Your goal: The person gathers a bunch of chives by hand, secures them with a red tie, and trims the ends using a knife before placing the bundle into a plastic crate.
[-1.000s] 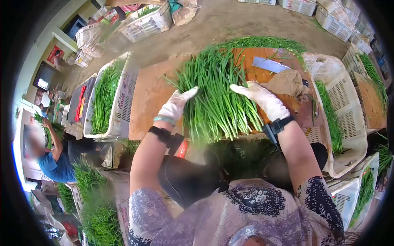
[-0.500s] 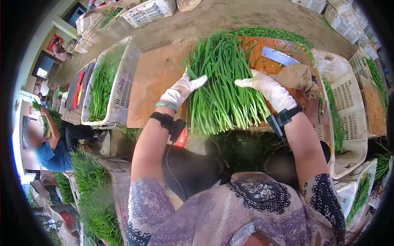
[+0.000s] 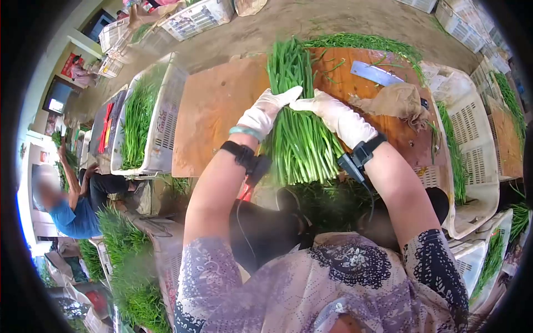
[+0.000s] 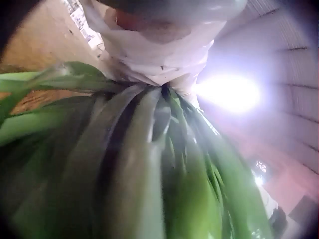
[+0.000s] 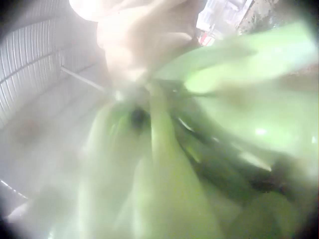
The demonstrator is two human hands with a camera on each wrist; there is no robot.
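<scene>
A thick bundle of garlic chives (image 3: 302, 152) lies on the wooden board (image 3: 219, 114), pale stem ends toward the body and green leaves pointing away. My gloved left hand (image 3: 267, 111) grips its left side, and my gloved right hand (image 3: 336, 117) grips its right side. The thumbs meet across the top, squeezing the bundle narrow at the middle. In the left wrist view, leaves fan out below the white glove (image 4: 154, 57). Blurred stalks fill the right wrist view under the other glove (image 5: 144, 40). The fingers beneath the bundle are hidden.
A flat metal blade (image 3: 376, 73) and a brown cloth bundle (image 3: 398, 102) lie on the board's right side. Loose chives (image 3: 366, 41) line its far edge. White plastic crates stand left (image 3: 171, 105) and right (image 3: 474, 130). Another person (image 3: 72, 208) sits at far left.
Both hands have moved inward from the sides, the thumbs coming together on top. The chives, spread wide before, are now gathered into a narrower bundle.
</scene>
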